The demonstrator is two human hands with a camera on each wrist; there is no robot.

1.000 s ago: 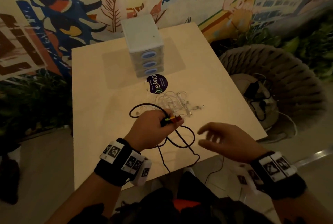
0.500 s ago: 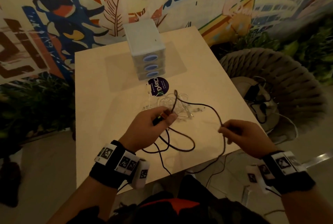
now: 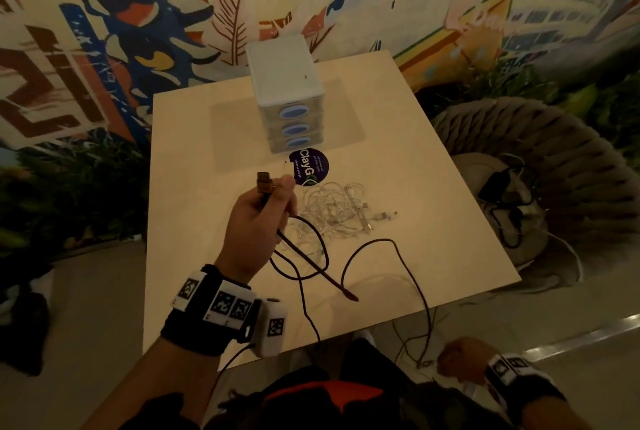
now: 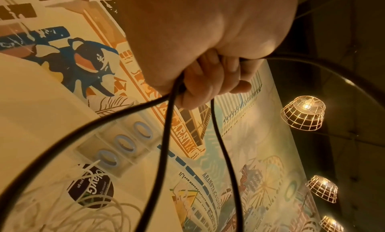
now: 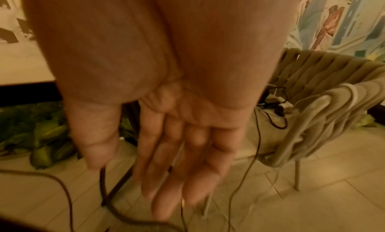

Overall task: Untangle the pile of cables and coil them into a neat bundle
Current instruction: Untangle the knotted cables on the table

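Note:
My left hand (image 3: 256, 221) is raised over the table (image 3: 207, 204) and grips a black cable (image 3: 412, 277) just below its plug, which sticks up above the fist. In the left wrist view the curled fingers (image 4: 208, 80) hold several strands of the black cable (image 4: 166, 136). The cable loops on the table and trails off the front edge. A tangle of white cables (image 3: 336, 211) lies just right of the left hand. My right hand (image 3: 460, 357) is low, below the front edge. Its fingers (image 5: 177, 153) hang straight, and the black cable (image 5: 104, 186) runs past the thumb tip.
A small white drawer unit (image 3: 287, 83) stands at the back of the table, with a round dark sticker (image 3: 308, 166) in front of it. A woven chair (image 3: 519, 159) with chargers and cords on its seat is to the right. More cords lie on the tiled floor.
My left hand rose and moved away with the plug end. My right hand dropped from table height to below the front edge, and its fingers straightened off the black cable.

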